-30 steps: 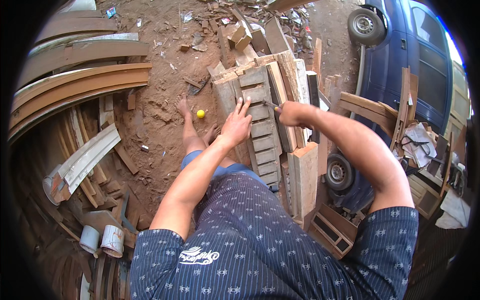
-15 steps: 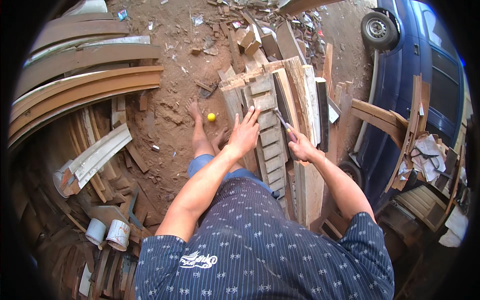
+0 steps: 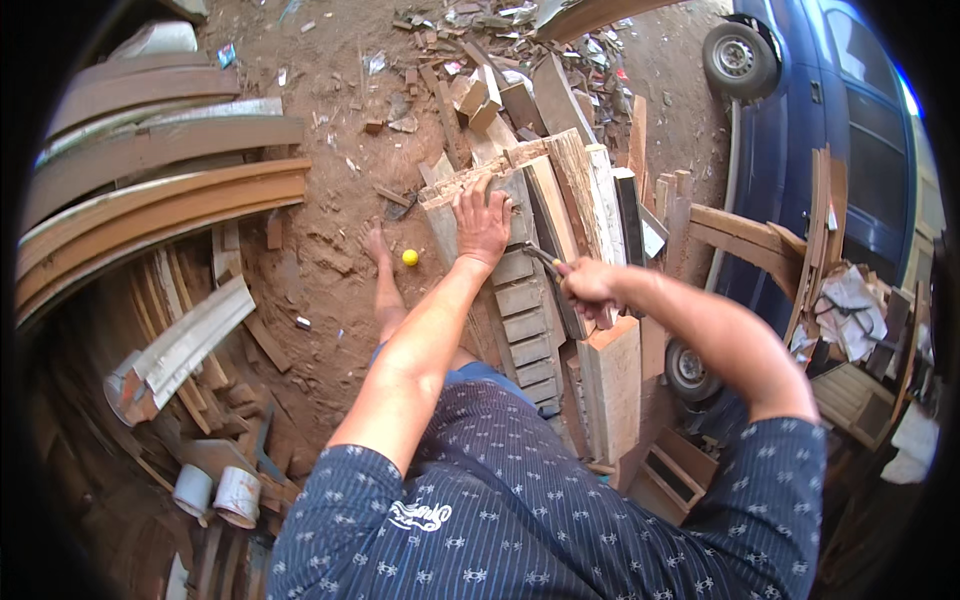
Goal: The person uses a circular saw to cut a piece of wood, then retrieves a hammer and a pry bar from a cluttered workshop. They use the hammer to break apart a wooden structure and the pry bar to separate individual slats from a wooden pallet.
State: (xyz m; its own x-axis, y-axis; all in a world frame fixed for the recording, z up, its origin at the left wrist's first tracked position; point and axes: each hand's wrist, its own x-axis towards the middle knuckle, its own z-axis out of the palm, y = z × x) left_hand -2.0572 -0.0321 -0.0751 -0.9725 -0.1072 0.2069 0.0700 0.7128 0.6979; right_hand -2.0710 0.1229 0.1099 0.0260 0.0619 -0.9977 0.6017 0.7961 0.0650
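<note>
A long, weathered slatted wooden panel [image 3: 530, 325], like a louvred shutter, lies lengthwise on a pile of timber in front of me. My left hand [image 3: 482, 222] is at its far end, fingers bent over the wood and gripping it. My right hand [image 3: 592, 287] is closed round the handle of a slim hand tool [image 3: 543, 257] with a dark metal shaft and a curved tip. That tip meets the panel's right edge, just nearer than my left hand. Its exact kind I cannot make out.
Boards and a squared timber [image 3: 610, 390] lie right of the panel. A blue vehicle [image 3: 800, 150] stands at the right. Curved wooden mouldings [image 3: 170, 205] and two paint-stained buckets [image 3: 238, 495] are on the left. A yellow ball [image 3: 410, 257] rests on the dirt near my foot.
My left hand has slid to the panel's far end, its fingers now bent. My right hand has turned, elbow swung outward, and the tool now slants lower along the panel's edge. The view has shifted slightly.
</note>
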